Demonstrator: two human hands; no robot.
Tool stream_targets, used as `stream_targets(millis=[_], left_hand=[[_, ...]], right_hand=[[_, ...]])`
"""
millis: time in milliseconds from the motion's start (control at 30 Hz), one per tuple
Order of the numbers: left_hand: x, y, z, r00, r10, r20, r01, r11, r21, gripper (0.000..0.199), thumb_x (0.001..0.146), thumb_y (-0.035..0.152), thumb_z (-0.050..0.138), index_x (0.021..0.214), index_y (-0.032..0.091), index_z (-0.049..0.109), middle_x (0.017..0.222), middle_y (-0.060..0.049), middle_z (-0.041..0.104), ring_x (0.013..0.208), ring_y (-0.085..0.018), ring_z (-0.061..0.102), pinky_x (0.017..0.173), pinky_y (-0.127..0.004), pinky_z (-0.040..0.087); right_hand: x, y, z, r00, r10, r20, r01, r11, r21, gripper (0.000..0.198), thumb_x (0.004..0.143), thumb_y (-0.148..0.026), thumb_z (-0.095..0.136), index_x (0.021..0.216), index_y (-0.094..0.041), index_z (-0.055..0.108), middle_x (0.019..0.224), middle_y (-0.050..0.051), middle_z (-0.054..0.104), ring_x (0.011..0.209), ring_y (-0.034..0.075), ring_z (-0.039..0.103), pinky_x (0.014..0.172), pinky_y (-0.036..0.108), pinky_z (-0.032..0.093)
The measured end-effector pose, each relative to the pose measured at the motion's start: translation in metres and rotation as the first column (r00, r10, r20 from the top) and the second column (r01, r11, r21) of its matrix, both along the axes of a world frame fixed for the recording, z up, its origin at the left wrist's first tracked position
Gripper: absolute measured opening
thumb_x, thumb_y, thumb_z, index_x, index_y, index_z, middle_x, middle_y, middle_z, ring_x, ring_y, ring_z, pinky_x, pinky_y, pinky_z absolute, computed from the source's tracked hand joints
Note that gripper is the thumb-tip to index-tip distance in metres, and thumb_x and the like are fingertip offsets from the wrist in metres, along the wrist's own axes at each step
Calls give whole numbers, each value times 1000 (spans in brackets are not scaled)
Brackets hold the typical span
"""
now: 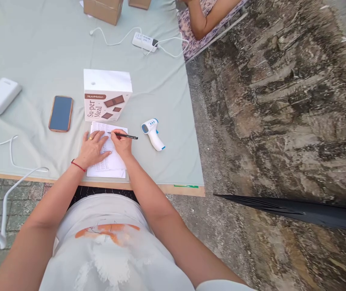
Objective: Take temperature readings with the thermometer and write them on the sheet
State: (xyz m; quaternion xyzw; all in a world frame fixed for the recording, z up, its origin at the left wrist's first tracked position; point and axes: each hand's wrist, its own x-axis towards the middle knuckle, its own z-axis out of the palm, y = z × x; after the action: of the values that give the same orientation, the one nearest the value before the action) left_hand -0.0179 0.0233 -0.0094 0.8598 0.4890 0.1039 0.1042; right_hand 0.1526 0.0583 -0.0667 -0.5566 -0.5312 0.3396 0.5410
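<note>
My right hand grips a black pen, its tip at the written page. Beneath both hands lie white sheets of paper covered partly in small handwriting. With fingers spread, my left hand rests flat on the left side of the papers; it wears a ring and a red wrist string. Just beyond the papers stands a white box printed "NutriMotion Su-per Meal". A white and blue infrared thermometer lies to the right of my right hand. Left of the box is a smartphone with a dark screen.
A white power bank with a cable lies at the left. Farther back are another power bank with a white cord and a cardboard box. Another person's arm is at the top. The table's right edge borders stony ground.
</note>
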Motion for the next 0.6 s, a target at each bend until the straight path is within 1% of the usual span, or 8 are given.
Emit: stream_targets(millis=[133,267,433,600], left_hand=[[0,0,-1,1000,-2,8,2,1000,-2,61,97,50,66,147,15,61,160,-20,54,149,-43,48,128,-69,26],[-1,1,-1,1000,5,16,-5,1000,-4,60,97,50,66,147,17,61,161,-19,54,149,-42,48,129,-68,25],[0,1,0,1000,6,5,-6,1000,-11,61,98,50,65,147,15,61,161,-21,53,150,-43,48,129,-69,25],[1,0,2,1000,6,-4,-6,1000,-18,62,98,50,65,148,14,61,161,-21,53,150,-43,47,129,-70,25]], right_hand=[[0,0,0,1000,-14,6,14,1000,-6,21,88,-41,61,87,-22,70,89,4,75,82,20,69,83,37,62],[0,-1,1,1000,-19,10,18,1000,13,19,87,-41,62,85,-23,70,87,4,74,81,20,69,82,37,62],[0,-1,1,999,-51,-15,51,999,0,21,88,-42,61,86,-23,70,87,4,74,80,20,68,80,36,62],[-2,-1,3,998,-57,-35,56,998,-14,21,86,-43,61,84,-23,69,86,3,75,79,20,68,79,36,61]])
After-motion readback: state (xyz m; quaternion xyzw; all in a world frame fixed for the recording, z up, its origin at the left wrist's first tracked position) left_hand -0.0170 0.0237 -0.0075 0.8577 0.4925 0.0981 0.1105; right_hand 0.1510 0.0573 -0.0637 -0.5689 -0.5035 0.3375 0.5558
